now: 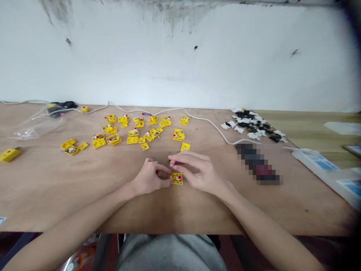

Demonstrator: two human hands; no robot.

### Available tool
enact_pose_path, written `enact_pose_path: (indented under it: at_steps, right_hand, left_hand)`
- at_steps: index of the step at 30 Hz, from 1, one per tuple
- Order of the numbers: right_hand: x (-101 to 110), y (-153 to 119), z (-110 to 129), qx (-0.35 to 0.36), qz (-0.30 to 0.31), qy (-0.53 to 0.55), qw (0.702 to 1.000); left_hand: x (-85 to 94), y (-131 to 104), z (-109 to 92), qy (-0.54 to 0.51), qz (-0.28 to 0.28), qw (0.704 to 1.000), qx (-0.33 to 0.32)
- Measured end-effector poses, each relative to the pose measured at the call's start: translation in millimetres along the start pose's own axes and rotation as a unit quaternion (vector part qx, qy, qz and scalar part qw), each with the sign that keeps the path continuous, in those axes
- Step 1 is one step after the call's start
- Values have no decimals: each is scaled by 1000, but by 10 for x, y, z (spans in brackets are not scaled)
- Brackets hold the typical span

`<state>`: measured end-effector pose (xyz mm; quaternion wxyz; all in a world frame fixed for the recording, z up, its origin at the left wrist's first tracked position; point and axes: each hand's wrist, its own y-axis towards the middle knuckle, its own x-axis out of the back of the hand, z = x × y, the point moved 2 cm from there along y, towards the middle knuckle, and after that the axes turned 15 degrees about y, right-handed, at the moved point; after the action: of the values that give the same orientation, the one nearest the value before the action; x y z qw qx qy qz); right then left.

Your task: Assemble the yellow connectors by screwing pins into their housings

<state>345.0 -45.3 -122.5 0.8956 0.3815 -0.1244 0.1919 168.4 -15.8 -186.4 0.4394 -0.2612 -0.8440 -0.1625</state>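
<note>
Working at a wooden table (121,210) before a stained white wall (175,71), gripping a yellow case (177,178) by its left end with the left hand (151,177), covering that end, and pinching a thin purple tool (177,163) over it in the right hand (199,172), with the case directly between both hands. Can see a yellow cover (185,146) just beyond, yellow parts (113,140) behind, a plastic bag (39,126) leftward, a white cable (207,119) and black-and-white parts (254,124) rightward. Cannot read the blue labels (324,162) at far right.
</note>
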Motion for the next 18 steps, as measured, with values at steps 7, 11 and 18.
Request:
enact_pose_path:
  at_steps: [7, 11, 18]
  right_hand:
    - [-19, 9, 25, -1, 17, -6, 1000]
    - [4, -11, 2, 7, -4, -9, 1000]
    - [-11, -12, 3, -2, 6, 8, 1000]
  left_hand:
    - [2, 5, 6, 18, -11, 1000, -8]
    - [16, 6, -4, 4, 1, 1000, -2]
    - [15, 9, -9, -1, 6, 1000, -3]
